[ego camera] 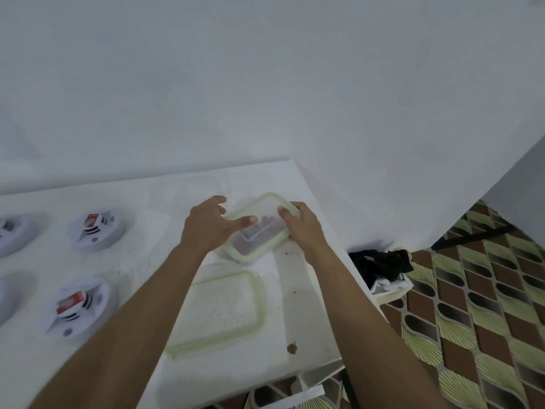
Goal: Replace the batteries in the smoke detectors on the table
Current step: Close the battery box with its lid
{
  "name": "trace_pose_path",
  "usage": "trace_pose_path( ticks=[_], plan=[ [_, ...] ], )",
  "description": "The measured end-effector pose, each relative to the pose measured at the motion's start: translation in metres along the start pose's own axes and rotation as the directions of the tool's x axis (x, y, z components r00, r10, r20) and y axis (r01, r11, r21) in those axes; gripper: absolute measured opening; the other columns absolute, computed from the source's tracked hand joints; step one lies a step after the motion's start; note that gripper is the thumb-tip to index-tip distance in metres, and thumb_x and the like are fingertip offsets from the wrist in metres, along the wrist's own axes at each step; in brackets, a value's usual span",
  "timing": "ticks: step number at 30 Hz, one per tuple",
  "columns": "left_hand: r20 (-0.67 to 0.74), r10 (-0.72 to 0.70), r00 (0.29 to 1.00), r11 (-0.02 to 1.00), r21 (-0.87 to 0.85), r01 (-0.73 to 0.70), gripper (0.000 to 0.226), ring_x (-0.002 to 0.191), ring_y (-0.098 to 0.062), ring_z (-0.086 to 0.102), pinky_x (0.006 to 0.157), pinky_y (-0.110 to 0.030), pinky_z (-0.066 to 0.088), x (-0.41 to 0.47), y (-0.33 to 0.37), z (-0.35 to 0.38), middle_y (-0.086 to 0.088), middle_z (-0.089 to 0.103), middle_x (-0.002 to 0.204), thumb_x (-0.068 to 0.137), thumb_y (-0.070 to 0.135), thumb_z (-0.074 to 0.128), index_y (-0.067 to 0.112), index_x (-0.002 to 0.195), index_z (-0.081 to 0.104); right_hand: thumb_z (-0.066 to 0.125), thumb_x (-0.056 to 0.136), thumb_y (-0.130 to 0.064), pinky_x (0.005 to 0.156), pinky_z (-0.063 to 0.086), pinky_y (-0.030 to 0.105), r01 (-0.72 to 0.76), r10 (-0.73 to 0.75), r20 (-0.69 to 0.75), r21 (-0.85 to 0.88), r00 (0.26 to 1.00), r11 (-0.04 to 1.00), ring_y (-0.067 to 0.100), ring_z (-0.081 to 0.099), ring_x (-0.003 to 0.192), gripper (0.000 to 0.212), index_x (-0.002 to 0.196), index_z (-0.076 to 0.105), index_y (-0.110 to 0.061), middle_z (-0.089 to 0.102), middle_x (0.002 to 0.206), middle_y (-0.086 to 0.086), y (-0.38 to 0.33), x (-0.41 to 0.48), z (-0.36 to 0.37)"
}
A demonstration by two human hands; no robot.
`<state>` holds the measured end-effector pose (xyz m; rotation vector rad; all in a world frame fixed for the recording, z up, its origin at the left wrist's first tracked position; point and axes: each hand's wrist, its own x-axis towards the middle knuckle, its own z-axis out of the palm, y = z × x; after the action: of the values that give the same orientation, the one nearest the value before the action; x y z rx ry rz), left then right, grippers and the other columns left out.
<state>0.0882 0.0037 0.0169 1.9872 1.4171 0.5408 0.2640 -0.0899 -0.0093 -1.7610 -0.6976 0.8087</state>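
Round white smoke detectors (95,230) lie at the left of the white table (141,261), backs open, and two show red batteries (70,302). The left hand (206,225) grasps the near-left edge of a clear rectangular plastic box (256,231) with a pale green rim, thumb across its top. The right hand (300,225) clasps the opposite edge. Dark blurred items sit inside. A loose green-rimmed clear lid (221,308) lies flat nearer the person. A black cloth (380,264) rests beyond the table's right edge.
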Motion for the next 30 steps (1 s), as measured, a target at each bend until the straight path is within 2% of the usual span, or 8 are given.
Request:
trace_pose_path(
  ticks=[3, 6, 13, 18, 22, 26, 28, 30],
  plan=[
    [-0.191, -0.049, 0.980, 0.999, -0.002, 0.050, 0.086, 0.118, -0.026, 0.057, 0.097, -0.040, 0.045, -0.010, -0.012, -0.008, -0.009, 0.062, 0.126, 0.069, 0.067, 0.073, 0.016, 0.134, 0.050, 0.059, 0.085, -0.063, 0.091, 0.058, 0.044, 0.013, -0.014, -0.007, -0.047, 1.000, 0.999, 0.018, 0.064, 0.105, 0.053, 0.123, 0.062, -0.026, 0.066, 0.114, -0.003, 0.002, -0.020, 0.016],
    [-0.238, -0.091, 0.967, 0.991, -0.115, 0.065, 0.075, 0.121, -0.029, 0.055, 0.101, -0.040, 0.044, -0.019, -0.023, -0.015, -0.012, 0.059, 0.131, 0.080, 0.051, 0.073, 0.012, 0.138, 0.044, 0.044, 0.077, -0.071, 0.092, 0.057, 0.048, 0.042, -0.047, -0.051, -0.094, 0.998, 0.995, 0.025, 0.064, 0.106, 0.072, 0.122, 0.062, -0.018, 0.065, 0.114, 0.003, 0.007, -0.035, 0.038],
    [-0.280, -0.232, 0.932, 0.952, -0.264, 0.157, 0.058, 0.125, -0.029, 0.053, 0.102, -0.038, 0.042, -0.049, -0.047, -0.029, -0.011, 0.056, 0.138, 0.088, 0.038, 0.068, 0.017, 0.137, 0.043, 0.045, 0.099, -0.045, 0.083, 0.056, 0.052, 0.118, -0.125, -0.032, -0.163, 0.992, 0.979, 0.033, 0.067, 0.088, 0.047, 0.088, 0.062, -0.003, 0.065, 0.085, 0.008, 0.000, -0.056, 0.067],
    [-0.321, -0.253, 0.913, 0.953, -0.247, 0.178, 0.055, 0.121, -0.030, 0.054, 0.096, -0.035, 0.041, -0.059, -0.058, -0.039, -0.012, 0.057, 0.133, 0.088, 0.038, 0.068, 0.012, 0.131, 0.048, 0.042, 0.099, -0.049, 0.086, 0.057, 0.053, 0.162, -0.140, 0.118, -0.203, 0.983, 0.966, 0.031, 0.067, 0.091, 0.048, 0.095, 0.063, -0.005, 0.067, 0.094, 0.010, -0.005, -0.057, 0.073],
    [-0.327, -0.240, 0.914, 0.954, -0.252, 0.160, 0.055, 0.118, -0.029, 0.055, 0.094, -0.035, 0.042, -0.063, -0.062, -0.042, -0.011, 0.059, 0.130, 0.087, 0.041, 0.069, 0.011, 0.128, 0.050, 0.042, 0.104, -0.043, 0.095, 0.052, 0.050, 0.149, -0.106, 0.221, -0.187, 0.970, 0.971, 0.025, 0.063, 0.086, 0.039, 0.083, 0.055, -0.012, 0.059, 0.089, 0.004, -0.009, -0.054, 0.063],
    [-0.271, -0.239, 0.932, 0.944, -0.292, 0.157, 0.043, 0.113, -0.026, 0.056, 0.095, -0.036, 0.043, -0.069, -0.064, -0.048, -0.007, 0.059, 0.131, 0.095, 0.040, 0.056, 0.016, 0.131, 0.048, 0.038, 0.106, -0.040, 0.102, 0.050, 0.047, 0.092, -0.052, 0.273, -0.133, 0.961, 0.987, 0.022, 0.064, 0.099, 0.032, 0.102, 0.061, -0.018, 0.062, 0.102, -0.004, -0.009, -0.058, 0.055],
    [-0.246, -0.255, 0.935, 0.929, -0.331, 0.167, 0.038, 0.106, -0.024, 0.055, 0.090, -0.033, 0.041, -0.076, -0.066, -0.051, -0.005, 0.057, 0.133, 0.101, 0.031, 0.044, 0.019, 0.137, 0.043, 0.036, 0.107, -0.039, 0.105, 0.048, 0.042, 0.073, -0.046, 0.232, -0.110, 0.972, 0.991, 0.022, 0.063, 0.111, 0.022, 0.110, 0.056, -0.030, 0.061, 0.112, -0.008, -0.007, -0.064, 0.050],
    [-0.257, -0.234, 0.938, 0.935, -0.324, 0.144, 0.039, 0.114, -0.026, 0.053, 0.091, -0.033, 0.038, -0.086, -0.071, -0.051, -0.005, 0.054, 0.137, 0.102, 0.018, 0.037, 0.019, 0.141, 0.038, 0.035, 0.107, -0.033, 0.100, 0.045, 0.033, 0.102, -0.072, 0.187, -0.153, 0.980, 0.983, 0.019, 0.060, 0.113, 0.025, 0.118, 0.057, -0.028, 0.059, 0.115, -0.007, -0.004, -0.072, 0.043]
  ],
)
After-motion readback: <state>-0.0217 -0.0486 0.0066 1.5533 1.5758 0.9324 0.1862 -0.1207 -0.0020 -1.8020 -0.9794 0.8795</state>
